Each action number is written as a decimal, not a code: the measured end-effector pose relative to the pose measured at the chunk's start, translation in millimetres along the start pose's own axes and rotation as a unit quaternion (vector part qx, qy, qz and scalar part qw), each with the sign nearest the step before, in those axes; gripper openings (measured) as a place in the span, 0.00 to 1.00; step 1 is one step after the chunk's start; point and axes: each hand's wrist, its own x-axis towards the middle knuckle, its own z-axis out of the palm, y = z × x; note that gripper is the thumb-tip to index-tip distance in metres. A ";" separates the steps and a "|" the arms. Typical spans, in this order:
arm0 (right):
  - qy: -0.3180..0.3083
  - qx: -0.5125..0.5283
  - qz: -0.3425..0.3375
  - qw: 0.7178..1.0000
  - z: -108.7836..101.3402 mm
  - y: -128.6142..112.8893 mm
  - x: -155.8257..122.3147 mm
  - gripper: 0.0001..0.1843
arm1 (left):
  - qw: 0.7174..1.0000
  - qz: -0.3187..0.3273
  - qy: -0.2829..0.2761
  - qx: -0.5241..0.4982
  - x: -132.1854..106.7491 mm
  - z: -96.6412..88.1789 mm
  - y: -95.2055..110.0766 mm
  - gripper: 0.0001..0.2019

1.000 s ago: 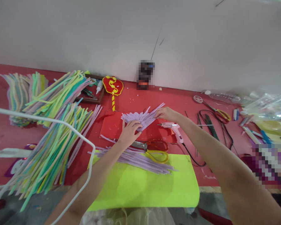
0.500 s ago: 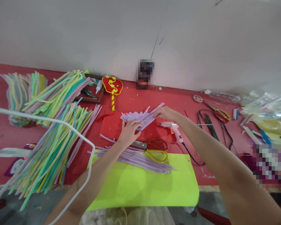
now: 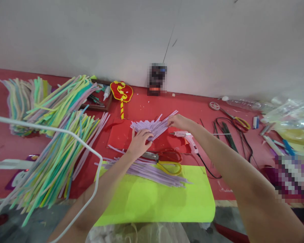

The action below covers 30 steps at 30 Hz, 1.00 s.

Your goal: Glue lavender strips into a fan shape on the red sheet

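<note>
A long matte red worktop [image 3: 195, 106] runs along a plain grey wall [image 3: 91, 40], with grey floor [image 3: 226, 214] below its near edge. A smooth lime-green sheet [image 3: 154, 204] reaches past that edge. On a flat bright-red board [image 3: 118, 135] lies a V-shaped array of fuzzy lilac stems [image 3: 155, 127]. The left hand [image 3: 140, 141] curls over its lower end; the right hand's [image 3: 177, 121] fingertips meet its right side. Whether either grips, I cannot tell.
</note>
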 end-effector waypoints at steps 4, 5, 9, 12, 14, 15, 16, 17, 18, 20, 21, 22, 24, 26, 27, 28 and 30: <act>-0.005 -0.031 0.016 0.999 -5.9 -13.4 -9.4 0.08 | 1.000 0.001 -0.001 -0.005 -0.3 -0.7 0.7 0.11; 0.004 -0.041 0.017 0.999 -8.5 -19.0 -13.4 0.09 | 1.000 0.000 -0.001 -0.006 -0.4 -0.5 0.6 0.11; 0.102 -0.070 0.032 0.992 -19.1 -52.6 -30.0 0.13 | 1.000 0.008 0.001 -0.003 -0.9 1.9 -1.6 0.11; 0.181 -0.026 0.044 0.982 -21.1 -89.0 -39.5 0.14 | 1.000 0.017 0.000 -0.001 -1.1 3.3 -4.2 0.11; 0.229 0.016 0.062 0.971 -17.4 -115.3 -44.6 0.14 | 1.000 0.020 -0.001 -0.001 -1.5 3.0 -5.8 0.12; 0.250 0.037 0.065 0.965 -14.3 -127.6 -46.9 0.14 | 1.000 0.020 -0.002 0.001 -1.8 2.3 -6.4 0.12; 0.274 0.057 0.071 0.957 -10.6 -138.9 -49.1 0.14 | 1.000 0.016 -0.002 0.003 -2.2 1.4 -7.1 0.12; 0.287 0.076 0.081 0.952 -6.5 -148.5 -51.0 0.14 | 1.000 0.013 -0.001 0.005 -2.7 0.3 -7.6 0.13; 0.300 0.092 0.089 0.945 -2.1 -156.2 -52.6 0.14 | 1.000 0.010 0.001 0.007 -3.3 -1.1 -8.2 0.13; 0.319 0.116 0.102 0.935 7.1 -165.0 -54.4 0.14 | 1.000 0.010 0.009 0.009 -4.5 -3.8 -9.3 0.13; 0.327 0.124 0.106 0.931 11.7 -166.4 -54.5 0.14 | 1.000 0.012 0.014 0.008 -5.1 -5.0 -9.7 0.13; 0.332 0.128 0.108 0.928 16.3 -166.0 -54.0 0.13 | 1.000 0.014 0.020 0.007 -5.6 -6.1 -10.1 0.13; 0.335 0.134 0.111 0.926 25.1 -162.2 -51.8 0.12 | 0.999 0.014 0.028 0.009 -6.2 -7.4 -10.5 0.12; 0.329 0.141 0.116 0.926 33.5 -157.1 -48.9 0.12 | 0.999 0.012 0.026 0.017 -6.5 -7.7 -10.1 0.10; 0.327 0.144 0.119 0.926 37.4 -155.0 -47.7 0.12 | 0.999 0.009 0.022 0.024 -6.5 -7.6 -9.5 0.10; 0.327 0.146 0.123 0.926 41.2 -153.4 -46.8 0.11 | 0.999 0.007 0.017 0.032 -6.5 -7.2 -8.7 0.10; 0.332 0.139 0.130 0.924 48.4 -151.6 -46.3 0.11 | 0.999 0.006 0.008 0.050 -6.5 -5.8 -6.8 0.11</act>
